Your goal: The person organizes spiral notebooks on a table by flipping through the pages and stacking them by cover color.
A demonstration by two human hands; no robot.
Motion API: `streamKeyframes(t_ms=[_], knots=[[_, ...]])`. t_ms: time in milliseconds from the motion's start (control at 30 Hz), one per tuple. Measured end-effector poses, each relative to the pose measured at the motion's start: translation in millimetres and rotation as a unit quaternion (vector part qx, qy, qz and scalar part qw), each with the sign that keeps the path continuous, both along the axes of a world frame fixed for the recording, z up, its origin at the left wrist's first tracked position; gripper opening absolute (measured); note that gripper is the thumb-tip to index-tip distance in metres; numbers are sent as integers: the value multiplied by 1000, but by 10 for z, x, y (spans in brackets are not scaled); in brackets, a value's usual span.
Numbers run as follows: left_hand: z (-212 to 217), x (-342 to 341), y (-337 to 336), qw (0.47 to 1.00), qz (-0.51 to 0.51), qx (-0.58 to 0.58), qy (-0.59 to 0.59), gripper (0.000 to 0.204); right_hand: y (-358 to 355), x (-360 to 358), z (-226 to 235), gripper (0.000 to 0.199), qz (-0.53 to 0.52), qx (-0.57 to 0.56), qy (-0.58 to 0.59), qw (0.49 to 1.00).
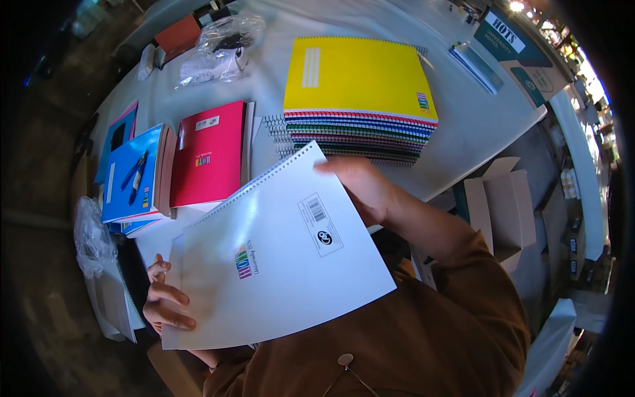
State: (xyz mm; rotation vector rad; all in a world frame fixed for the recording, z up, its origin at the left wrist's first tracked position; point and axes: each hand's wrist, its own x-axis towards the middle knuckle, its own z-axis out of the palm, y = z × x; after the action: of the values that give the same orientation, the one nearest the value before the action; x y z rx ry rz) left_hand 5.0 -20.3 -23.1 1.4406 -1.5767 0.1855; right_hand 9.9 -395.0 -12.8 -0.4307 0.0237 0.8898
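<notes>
A white notebook cover, punched with a row of small holes along one edge, is held tilted in front of my body. No wire runs through the holes that I can see; whether pages lie beneath it is hidden. My left hand grips its lower left side, with fingers curled over the edge. At the upper right edge, my right hand pinches it near the top corner, most of its fingers underneath. Beyond the cover stands a tall stack of spiral notebooks, a yellow one on top.
Left of the stack lie a pink-red book pile and a blue book pile with pliers on it. Clear plastic wrap sits at the back of the table. A green box is far right; an open cardboard box is below.
</notes>
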Motion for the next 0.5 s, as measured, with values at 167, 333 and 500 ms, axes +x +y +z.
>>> streamKeyframes(t_ms=[167,333,500], knots=[[164,-208,-656,801,148,-375,443,74,132,-140,-107,40,-189,-210,-229,932],[-449,-108,-417,758,424,-163,468,62,83,10,-257,19,-247,-350,-403,809],[-825,-13,-760,720,472,-106,497,31,231,106,-775,30,-259,-392,-378,798]])
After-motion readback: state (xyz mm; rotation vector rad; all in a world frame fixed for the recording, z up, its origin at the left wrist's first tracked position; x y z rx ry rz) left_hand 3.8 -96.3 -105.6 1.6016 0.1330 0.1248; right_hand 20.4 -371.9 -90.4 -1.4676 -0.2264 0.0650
